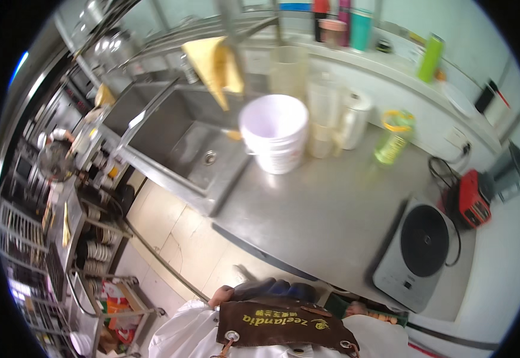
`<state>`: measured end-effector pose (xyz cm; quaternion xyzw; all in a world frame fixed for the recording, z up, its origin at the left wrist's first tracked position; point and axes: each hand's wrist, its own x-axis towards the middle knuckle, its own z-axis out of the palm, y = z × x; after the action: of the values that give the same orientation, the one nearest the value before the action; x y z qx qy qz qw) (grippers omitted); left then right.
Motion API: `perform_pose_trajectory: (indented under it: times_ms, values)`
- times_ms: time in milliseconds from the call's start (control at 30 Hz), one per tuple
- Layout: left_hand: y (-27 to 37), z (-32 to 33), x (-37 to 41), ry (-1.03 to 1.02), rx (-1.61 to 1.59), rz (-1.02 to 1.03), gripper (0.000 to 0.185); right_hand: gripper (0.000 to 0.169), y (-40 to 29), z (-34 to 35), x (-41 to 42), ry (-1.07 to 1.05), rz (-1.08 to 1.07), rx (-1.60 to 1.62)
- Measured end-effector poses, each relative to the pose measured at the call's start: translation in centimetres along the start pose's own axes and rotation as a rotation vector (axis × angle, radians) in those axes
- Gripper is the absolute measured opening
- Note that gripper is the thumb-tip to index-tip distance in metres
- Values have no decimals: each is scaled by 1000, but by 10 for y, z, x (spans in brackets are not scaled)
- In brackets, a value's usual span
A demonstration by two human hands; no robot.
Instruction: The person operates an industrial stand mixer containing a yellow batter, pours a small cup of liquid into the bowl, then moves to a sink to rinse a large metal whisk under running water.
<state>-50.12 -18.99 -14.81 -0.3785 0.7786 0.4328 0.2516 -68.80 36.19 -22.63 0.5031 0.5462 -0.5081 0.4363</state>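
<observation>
My left hand (222,295) is low in the view, beside my brown apron (282,320). Its fingers look curled, but the apron's edge hides part of it. To the right of the apron, my right hand (357,309) is blurred, below the counter's front edge and by a dark green container (338,304). Whether either hand grips anything is unclear. Before me stretches a stainless steel counter (313,215). A white plastic bucket (280,159) stands upright on it, next to the sink (190,147). An induction cooker (407,286) sits at the right.
Clear plastic jugs (325,103), a white jug (356,118) and a green bottle (392,143) line the wall. A red-based blender (472,206) stands right. Yellow cloth (215,62) hangs over the sink. At left are a loaded cart (121,308) and another person (58,134).
</observation>
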Motion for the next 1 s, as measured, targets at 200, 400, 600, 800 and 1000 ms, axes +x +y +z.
perform_pose_trajectory:
  times_ms: [200,400,600,800,1000]
  values:
    - [-100,-94,42,186,-186,-46,33,44,-17,323,-95,-612,-850,-1074]
    - [-194,-220,96,355,-329,-112,31,37,-88,600,-332,-1276,-1012,-1099]
    - [-142,-351,121,396,-607,82,30,18,-230,771,-312,-746,-1298,-798]
    - [-65,-474,120,227,-792,138,27,59,-310,853,-116,176,-852,-1819]
    - [-16,-602,145,64,-732,212,29,77,-271,860,-41,162,-526,-1497]
